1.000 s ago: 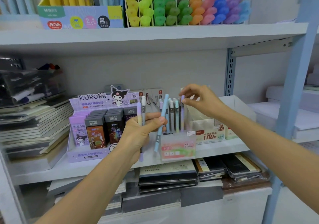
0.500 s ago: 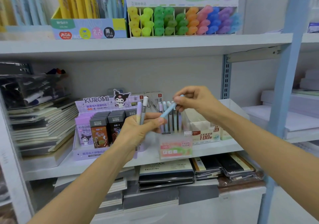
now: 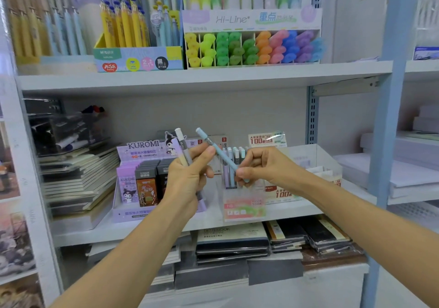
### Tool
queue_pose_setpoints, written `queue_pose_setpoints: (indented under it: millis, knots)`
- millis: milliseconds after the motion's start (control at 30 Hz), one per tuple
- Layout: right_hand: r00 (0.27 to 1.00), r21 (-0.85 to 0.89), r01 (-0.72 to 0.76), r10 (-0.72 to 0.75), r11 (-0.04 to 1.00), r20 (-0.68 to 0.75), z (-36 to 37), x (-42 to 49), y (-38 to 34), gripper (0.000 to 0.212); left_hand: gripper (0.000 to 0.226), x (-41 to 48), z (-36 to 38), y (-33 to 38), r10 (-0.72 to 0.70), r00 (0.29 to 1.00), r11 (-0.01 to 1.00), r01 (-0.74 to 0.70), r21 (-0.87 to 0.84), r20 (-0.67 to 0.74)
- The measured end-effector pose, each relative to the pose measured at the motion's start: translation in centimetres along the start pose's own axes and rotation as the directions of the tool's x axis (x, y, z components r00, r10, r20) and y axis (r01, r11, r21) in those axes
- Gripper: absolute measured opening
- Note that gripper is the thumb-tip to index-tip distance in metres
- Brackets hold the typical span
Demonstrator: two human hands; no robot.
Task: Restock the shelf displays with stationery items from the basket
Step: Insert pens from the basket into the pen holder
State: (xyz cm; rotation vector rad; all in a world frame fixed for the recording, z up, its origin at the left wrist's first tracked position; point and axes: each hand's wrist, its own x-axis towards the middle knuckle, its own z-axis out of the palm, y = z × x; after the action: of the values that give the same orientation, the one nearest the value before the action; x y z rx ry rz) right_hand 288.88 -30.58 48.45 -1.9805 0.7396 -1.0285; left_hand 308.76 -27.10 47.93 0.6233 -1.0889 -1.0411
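1. The left hand [image 3: 187, 177] was raised in front of the middle shelf [image 3: 133, 229], its fingers curled into a fist round two pens [image 3: 184, 151]. One was grey with a white cap, the other lilac and pale yellow, and both stood nearly upright out of the top of the fist.
2. The left thumb lay up along the fist, with its tip against the shaft of a pale blue pen [image 3: 221, 155].
3. The right hand [image 3: 261, 165] pinched the lower end of that blue pen between thumb and curled fingers. The pen slanted up and to the left, its capped end in the air above the left hand.
4. Just behind and below both hands, a clear display box [image 3: 244, 209] with a pink and green label sat at the front of the middle shelf. A row of pastel pens [image 3: 235, 158] stood upright in it.
5. To the left of it stood a lilac Kuromi display box [image 3: 133, 214] of small packs, and further left a slanted stack of notebooks [image 3: 78, 179].
6. To the right of the clear box was a white box printed with "100" [image 3: 282, 193].
7. Dark-covered notebooks [image 3: 232, 238] lay flat on the level below.
8. On the upper shelf [image 3: 204, 79], a Hi-Line display [image 3: 251, 20] held highlighters [image 3: 237, 48] sorted by colour, beside a box of yellow pens [image 3: 137, 58].
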Motion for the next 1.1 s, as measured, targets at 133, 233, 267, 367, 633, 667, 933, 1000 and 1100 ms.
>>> queue_pose_setpoints:
  millis: [133,233,267,367,633,667,933,1000,1100]
  knots:
    - [0.995,-0.139,0.072,-0.081,0.988,-0.055,0.6,0.9,-2.0,0.032,0.019,0.2,-0.3,0.3,0.039,0.999,0.982,-0.039,0.183,0.002]
    - [0.967,-0.114,0.177,-0.194,0.978,-0.165,1.4,2.3,-3.6,0.032,0.013,0.3,-0.2,0.0,0.03,0.999,0.966,-0.039,0.257,0.042]
    - [0.962,-0.143,0.195,-0.217,0.97,-0.163,1.8,2.8,-3.9,0.028,0.012,0.3,-0.1,-0.1,0.022,0.999,0.961,-0.035,0.273,0.05]
    - [0.951,-0.212,0.218,-0.256,0.953,-0.172,2.2,3.9,-4.2,0.015,0.02,0.6,-0.5,-0.1,-0.011,0.998,0.96,-0.008,0.281,0.067]
    - [0.828,-0.138,0.096,-0.156,0.986,-0.539,-1.7,4.7,-1.6,0.013,0.025,2.0,-3.1,-1.1,-0.14,0.986,0.982,0.127,0.14,0.087]
    - [0.847,-0.162,0.053,-0.13,0.985,-0.515,-1.4,4.9,-0.9,0.011,0.026,2.0,-3.4,-1.4,-0.133,0.985,0.982,0.116,0.15,0.11]
    - [0.936,-0.354,0.009,-0.133,0.935,-0.327,0.4,5.8,2.0,0.008,0.029,1.6,-4.1,-2.2,-0.135,0.96,0.967,0.074,0.243,0.244]
    - [0.94,-0.336,0.008,-0.122,0.942,-0.32,0.3,6.2,1.8,0.009,0.029,1.6,-4.2,-2.3,-0.16,0.955,0.959,0.09,0.27,0.25]
    - [0.928,-0.328,0.023,-0.142,0.944,-0.344,0.9,6.8,1.9,0.016,0.028,1.6,-4.2,-2.4,-0.165,0.952,0.953,0.087,0.289,0.259]
